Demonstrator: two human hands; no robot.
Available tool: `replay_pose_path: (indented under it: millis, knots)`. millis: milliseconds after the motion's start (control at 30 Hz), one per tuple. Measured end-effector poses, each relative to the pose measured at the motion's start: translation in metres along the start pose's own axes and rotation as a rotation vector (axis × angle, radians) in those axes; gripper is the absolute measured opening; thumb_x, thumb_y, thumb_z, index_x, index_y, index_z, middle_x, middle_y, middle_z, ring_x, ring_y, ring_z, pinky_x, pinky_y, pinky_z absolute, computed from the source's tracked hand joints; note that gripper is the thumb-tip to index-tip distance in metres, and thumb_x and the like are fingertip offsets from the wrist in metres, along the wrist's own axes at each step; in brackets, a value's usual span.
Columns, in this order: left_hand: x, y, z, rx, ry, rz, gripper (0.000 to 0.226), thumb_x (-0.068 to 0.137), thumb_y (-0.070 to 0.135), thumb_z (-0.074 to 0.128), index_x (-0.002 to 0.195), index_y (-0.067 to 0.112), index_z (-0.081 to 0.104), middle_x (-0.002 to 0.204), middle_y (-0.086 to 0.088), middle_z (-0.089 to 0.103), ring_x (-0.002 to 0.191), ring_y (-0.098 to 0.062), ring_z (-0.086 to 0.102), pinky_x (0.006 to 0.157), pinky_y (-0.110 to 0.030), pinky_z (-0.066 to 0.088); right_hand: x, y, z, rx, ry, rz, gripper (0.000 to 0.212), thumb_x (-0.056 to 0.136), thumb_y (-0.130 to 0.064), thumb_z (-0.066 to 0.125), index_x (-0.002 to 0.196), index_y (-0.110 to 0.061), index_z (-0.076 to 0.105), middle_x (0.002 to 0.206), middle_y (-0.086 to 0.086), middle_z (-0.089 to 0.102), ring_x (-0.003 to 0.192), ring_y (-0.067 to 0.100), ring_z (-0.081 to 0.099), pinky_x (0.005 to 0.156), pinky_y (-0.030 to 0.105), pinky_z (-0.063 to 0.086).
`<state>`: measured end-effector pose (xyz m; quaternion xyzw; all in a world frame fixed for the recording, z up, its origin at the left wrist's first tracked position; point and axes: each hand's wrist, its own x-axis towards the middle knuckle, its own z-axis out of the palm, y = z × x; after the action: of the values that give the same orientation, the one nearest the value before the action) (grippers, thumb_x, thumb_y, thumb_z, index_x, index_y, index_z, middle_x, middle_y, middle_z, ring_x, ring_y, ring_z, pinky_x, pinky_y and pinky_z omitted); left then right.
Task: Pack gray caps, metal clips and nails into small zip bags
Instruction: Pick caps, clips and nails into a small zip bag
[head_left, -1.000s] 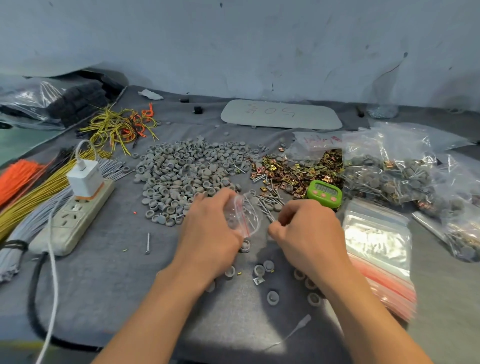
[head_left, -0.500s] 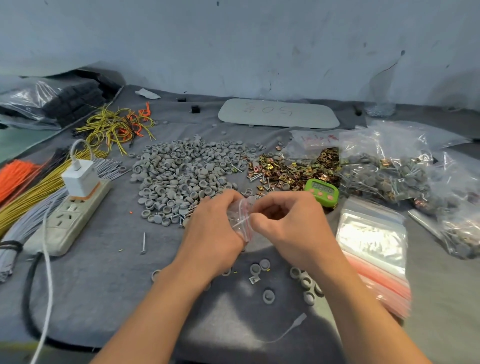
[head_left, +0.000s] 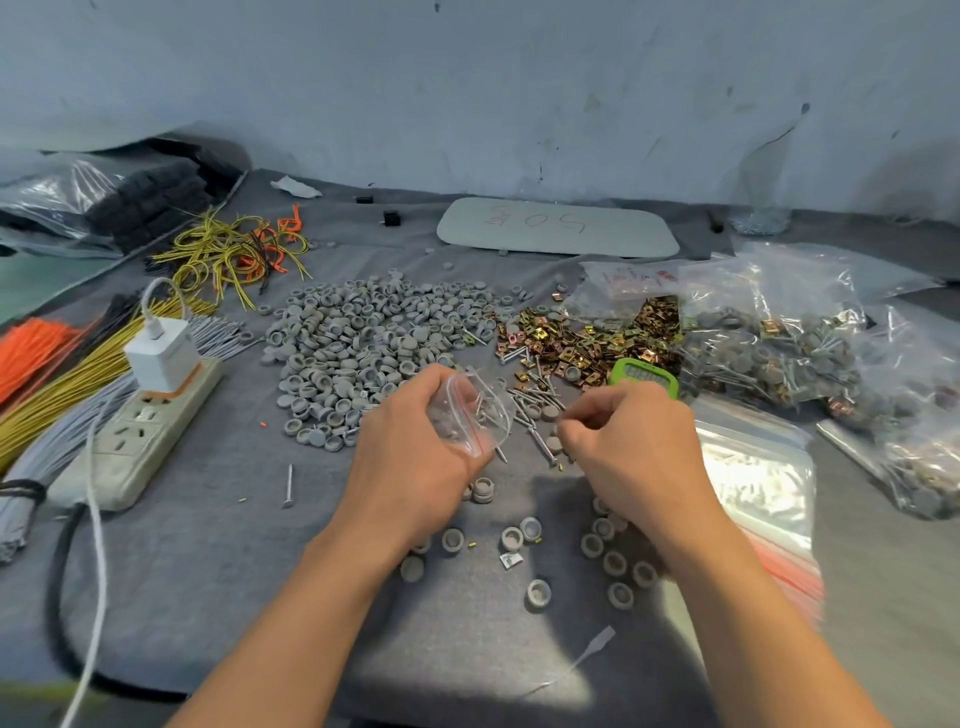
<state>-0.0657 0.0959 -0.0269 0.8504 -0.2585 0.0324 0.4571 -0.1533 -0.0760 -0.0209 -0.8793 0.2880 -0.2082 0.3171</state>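
Note:
My left hand grips a small clear zip bag with a red seal, mouth open to the right, and several nails show inside it. My right hand hovers just right of the bag with fingers curled and tips together over loose nails on the cloth; nothing shows between its fingertips. A big heap of gray caps lies behind my left hand. The brass-coloured metal clips are piled behind my right hand. Several scattered caps lie between my forearms.
A stack of empty zip bags lies right of my right hand, with a green timer behind it and filled bags further right. On the left are a power strip, wire bundles and a lone nail.
My right hand came to the bag's mouth half a second ago and has since drawn back right to the loose nails. Nails now show inside the bag, which my left hand tilted open.

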Motion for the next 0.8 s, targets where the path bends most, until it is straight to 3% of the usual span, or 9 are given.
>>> replay_pose_path:
  millis: [100, 233, 367, 433, 533, 633, 800]
  knots:
    - [0.001, 0.0, -0.001, -0.02, 0.055, -0.004, 0.034, 0.07, 0.029, 0.092, 0.088, 0.037, 0.063, 0.088, 0.031, 0.069, 0.079, 0.013, 0.062, 0.062, -0.002, 0.041, -0.003, 0.0, 0.009, -0.308, -0.109, 0.048, 0.02, 0.087, -0.043, 0.074, 0.081, -0.025, 0.074, 0.076, -0.005, 0.072, 0.073, 0.02, 0.067, 0.068, 0.029, 0.051]
    - [0.002, -0.001, -0.002, -0.019, 0.1, 0.004, 0.036, 0.069, 0.024, 0.092, 0.088, 0.035, 0.064, 0.084, 0.022, 0.07, 0.084, 0.013, 0.062, 0.062, 0.0, 0.039, -0.008, -0.007, 0.022, -0.428, -0.109, 0.021, 0.022, 0.09, -0.044, 0.068, 0.098, -0.024, 0.072, 0.097, 0.003, 0.074, 0.094, 0.032, 0.068, 0.078, 0.037, 0.055]
    - [-0.002, -0.001, -0.001, 0.041, 0.047, 0.008, 0.034, 0.072, 0.031, 0.09, 0.091, 0.038, 0.062, 0.086, 0.023, 0.069, 0.081, 0.008, 0.063, 0.062, -0.006, 0.044, -0.009, -0.004, 0.015, -0.246, -0.049, 0.025, 0.013, 0.088, -0.037, 0.069, 0.084, -0.027, 0.075, 0.083, -0.006, 0.075, 0.083, 0.022, 0.071, 0.077, 0.034, 0.058]
    - [-0.003, -0.001, 0.001, 0.087, 0.025, 0.014, 0.034, 0.075, 0.033, 0.088, 0.092, 0.04, 0.06, 0.088, 0.019, 0.068, 0.078, 0.001, 0.063, 0.062, -0.012, 0.043, -0.007, -0.005, 0.007, 0.0, 0.015, -0.017, 0.015, 0.083, -0.029, 0.073, 0.068, -0.029, 0.072, 0.065, -0.015, 0.07, 0.066, 0.003, 0.066, 0.065, 0.023, 0.055]
    - [-0.003, -0.001, 0.004, 0.099, 0.0, -0.019, 0.032, 0.079, 0.034, 0.086, 0.093, 0.04, 0.057, 0.087, 0.015, 0.067, 0.081, -0.008, 0.063, 0.071, -0.03, 0.051, -0.008, -0.013, -0.006, 0.295, 0.037, -0.147, 0.015, 0.076, -0.018, 0.076, 0.065, -0.027, 0.074, 0.06, -0.013, 0.069, 0.054, 0.001, 0.06, 0.052, 0.014, 0.045]
    - [-0.003, 0.0, 0.007, 0.093, -0.039, -0.033, 0.033, 0.079, 0.035, 0.086, 0.097, 0.039, 0.059, 0.09, 0.012, 0.068, 0.084, -0.012, 0.064, 0.075, -0.036, 0.052, -0.013, -0.021, -0.01, 0.241, 0.011, -0.296, 0.012, 0.071, -0.017, 0.076, 0.067, -0.028, 0.074, 0.061, -0.012, 0.067, 0.055, 0.005, 0.06, 0.051, 0.019, 0.049]
    - [-0.003, 0.004, 0.011, 0.105, -0.048, -0.008, 0.035, 0.079, 0.023, 0.08, 0.102, 0.039, 0.06, 0.092, 0.013, 0.067, 0.087, -0.013, 0.06, 0.07, -0.031, 0.044, -0.018, -0.027, 0.003, 0.122, 0.014, -0.44, 0.009, 0.076, -0.018, 0.078, 0.073, -0.026, 0.076, 0.06, -0.009, 0.062, 0.056, 0.011, 0.056, 0.055, 0.024, 0.046]
